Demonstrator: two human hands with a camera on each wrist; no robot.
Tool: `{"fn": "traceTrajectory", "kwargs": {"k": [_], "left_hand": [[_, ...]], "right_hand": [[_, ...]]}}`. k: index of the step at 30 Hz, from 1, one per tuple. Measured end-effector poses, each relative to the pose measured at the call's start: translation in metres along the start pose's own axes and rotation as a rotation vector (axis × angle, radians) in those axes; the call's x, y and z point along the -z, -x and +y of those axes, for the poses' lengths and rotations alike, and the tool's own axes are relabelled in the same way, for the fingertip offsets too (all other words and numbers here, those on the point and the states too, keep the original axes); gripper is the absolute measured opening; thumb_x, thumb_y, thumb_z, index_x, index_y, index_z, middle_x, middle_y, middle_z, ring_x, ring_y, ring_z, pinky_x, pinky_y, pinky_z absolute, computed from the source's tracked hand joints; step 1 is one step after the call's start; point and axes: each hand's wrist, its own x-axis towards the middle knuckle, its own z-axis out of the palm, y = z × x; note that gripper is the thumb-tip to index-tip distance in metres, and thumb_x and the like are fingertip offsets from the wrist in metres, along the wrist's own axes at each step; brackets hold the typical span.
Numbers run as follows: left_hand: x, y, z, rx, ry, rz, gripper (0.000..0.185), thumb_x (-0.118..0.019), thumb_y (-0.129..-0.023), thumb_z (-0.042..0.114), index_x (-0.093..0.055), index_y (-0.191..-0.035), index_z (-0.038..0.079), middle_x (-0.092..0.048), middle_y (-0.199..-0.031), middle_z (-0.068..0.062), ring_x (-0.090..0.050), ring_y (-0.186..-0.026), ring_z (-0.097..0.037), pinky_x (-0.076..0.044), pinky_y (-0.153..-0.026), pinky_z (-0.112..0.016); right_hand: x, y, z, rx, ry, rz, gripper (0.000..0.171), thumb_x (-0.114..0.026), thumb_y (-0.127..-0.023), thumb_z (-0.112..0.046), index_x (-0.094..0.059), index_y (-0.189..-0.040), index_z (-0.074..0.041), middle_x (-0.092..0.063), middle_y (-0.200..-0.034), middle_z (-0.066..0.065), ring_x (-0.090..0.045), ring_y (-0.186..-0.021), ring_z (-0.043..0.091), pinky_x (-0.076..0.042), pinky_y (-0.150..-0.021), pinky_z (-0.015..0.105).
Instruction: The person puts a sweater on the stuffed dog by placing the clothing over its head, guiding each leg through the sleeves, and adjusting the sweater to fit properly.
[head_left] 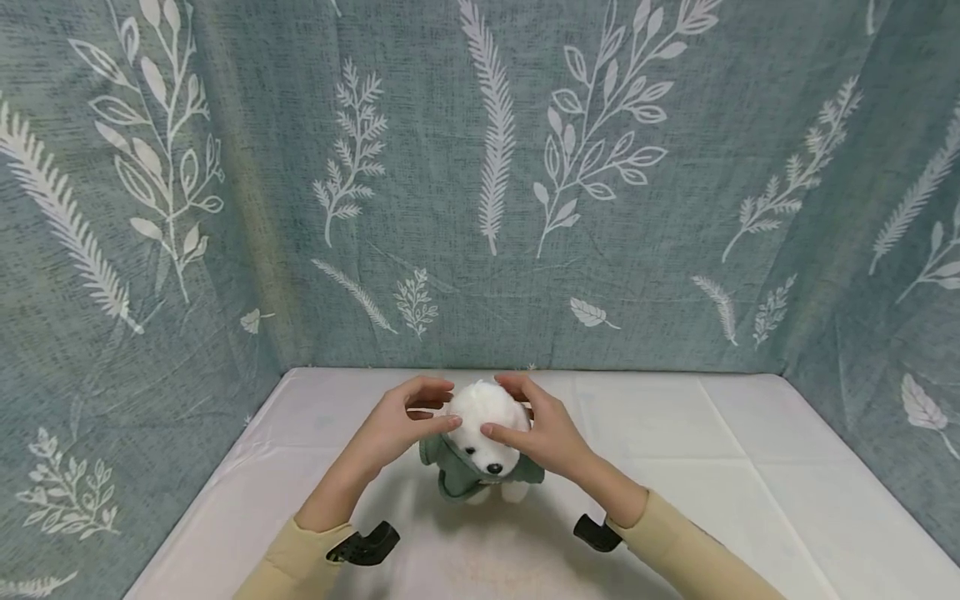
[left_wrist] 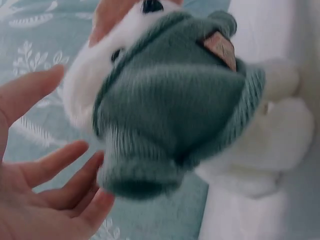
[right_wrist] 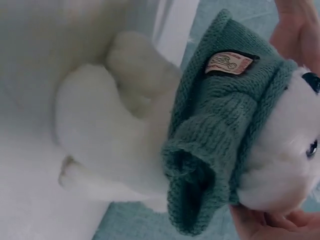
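Both hands cup the head of a small white plush dog in a green knitted jumper, which stands near the middle of the white cloth-covered worktop, nose toward the person. The left hand has thumb and fingers curved round one side of the head; the right hand curves round the other. In my judgement an even, light squeeze from both sides suits a soft toy best, keeping its feet level and the jumper's sewn label unsnagged. The cloth looks smooth with faint creases. Grey-green fabric printed with white leaves and ferns walls in three sides.
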Motion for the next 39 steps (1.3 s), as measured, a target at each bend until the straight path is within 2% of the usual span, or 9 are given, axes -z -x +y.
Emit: {"fn": "traceTrajectory", "kwargs": {"k": [5, 8, 12, 17, 28, 36, 39], "left_hand": [[0.011, 0.006, -0.013, -0.02, 0.0, -0.11, 0.053, -0.075, -0.081, 0.024, -0.055, -0.127, 0.007, -0.059, -0.124, -0.013, -0.056, -0.113, -0.029, -0.048, -0.09, -0.039], [0.013, 0.007, -0.019, -0.035, -0.01, -0.142, 0.045, -0.074, -0.082, 0.018, -0.058, -0.12, 0.002, -0.061, -0.115, -0.015, -0.059, -0.102, -0.026, -0.05, -0.083, -0.036], [0.011, 0.007, -0.023, -0.037, -0.019, -0.145, 0.03, -0.071, -0.083, 0.013, -0.06, -0.108, -0.001, -0.062, -0.097, -0.013, -0.059, -0.087, -0.021, -0.049, -0.075, -0.035], [0.01, 0.008, -0.025, 0.002, -0.009, -0.15, 0.019, -0.068, -0.086, 0.013, -0.061, -0.097, -0.001, -0.061, -0.083, -0.007, -0.059, -0.079, -0.022, -0.048, -0.072, -0.034], [0.009, 0.004, -0.042, 0.043, 0.026, -0.145, 0.015, -0.067, -0.084, 0.008, -0.062, -0.093, -0.003, -0.06, -0.077, -0.003, -0.059, -0.078, -0.025, -0.05, -0.074, -0.042], [-0.006, -0.003, -0.056, 0.064, 0.009, -0.122, 0.012, -0.064, -0.081, 0.004, -0.061, -0.09, -0.002, -0.06, -0.074, -0.001, -0.056, -0.071, -0.014, -0.05, -0.071, -0.038], [-0.012, -0.006, -0.059, 0.073, -0.001, -0.091, 0.011, -0.064, -0.08, 0.002, -0.06, -0.089, -0.002, -0.06, -0.074, -0.002, -0.055, -0.069, -0.013, -0.05, -0.069, -0.036]], "right_hand": [[-0.001, 0.001, 0.002, -0.014, -0.009, -0.009, 0.056, -0.073, -0.083, -0.028, -0.051, -0.133, -0.014, -0.06, -0.124, 0.004, -0.06, -0.108, 0.021, -0.052, -0.084, 0.034], [-0.001, 0.0, 0.004, -0.033, -0.02, -0.007, 0.053, -0.074, -0.083, -0.028, -0.053, -0.131, -0.017, -0.061, -0.123, 0.004, -0.06, -0.106, 0.02, -0.052, -0.082, 0.031], [0.0, 0.001, 0.004, -0.054, -0.024, -0.005, 0.053, -0.074, -0.082, -0.03, -0.054, -0.13, -0.02, -0.06, -0.123, 0.002, -0.061, -0.105, 0.02, -0.052, -0.081, 0.03], [0.0, 0.002, 0.005, -0.056, -0.024, -0.004, 0.053, -0.075, -0.082, -0.03, -0.055, -0.13, -0.021, -0.061, -0.123, 0.002, -0.061, -0.104, 0.019, -0.052, -0.08, 0.03], [0.0, 0.002, 0.004, -0.031, -0.01, -0.005, 0.052, -0.075, -0.082, -0.028, -0.055, -0.129, -0.018, -0.062, -0.122, 0.004, -0.061, -0.104, 0.02, -0.052, -0.081, 0.03], [0.0, 0.002, 0.004, -0.026, -0.033, -0.016, 0.05, -0.073, -0.084, -0.027, -0.055, -0.129, -0.015, -0.061, -0.123, 0.007, -0.062, -0.103, 0.022, -0.052, -0.078, 0.027], [0.0, 0.003, 0.004, -0.034, -0.042, -0.016, 0.051, -0.073, -0.084, -0.027, -0.055, -0.13, -0.016, -0.061, -0.123, 0.007, -0.062, -0.103, 0.022, -0.052, -0.077, 0.027]]}}
